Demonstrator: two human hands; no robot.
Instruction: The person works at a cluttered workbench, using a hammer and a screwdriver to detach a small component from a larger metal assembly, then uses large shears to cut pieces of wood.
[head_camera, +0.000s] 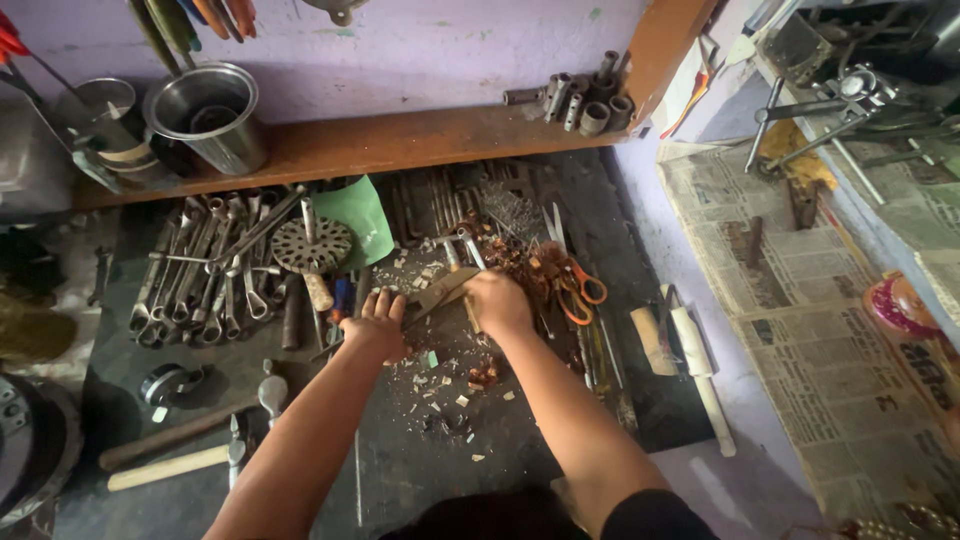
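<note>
The fingers of the right hand (497, 303) are closed around the handle of a flat metal blade (441, 291), which is held near the middle of the desk (560, 420). The left hand (377, 328) is pressed down beside the blade, fingers extended. Pale chips (440, 385) are scattered just below. Orange-handled scissors (578, 290) are seen to the right, spanners (200, 270) toward the left edge, hammers (190, 450) near the front left corner.

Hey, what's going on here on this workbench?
A person works at a cluttered dark bench. The left hand presses flat on the surface, while the right hand grips a thin flat piece stretched between them. Small chips lie scattered below. Spanners lie left, orange-handled scissors right.
</note>
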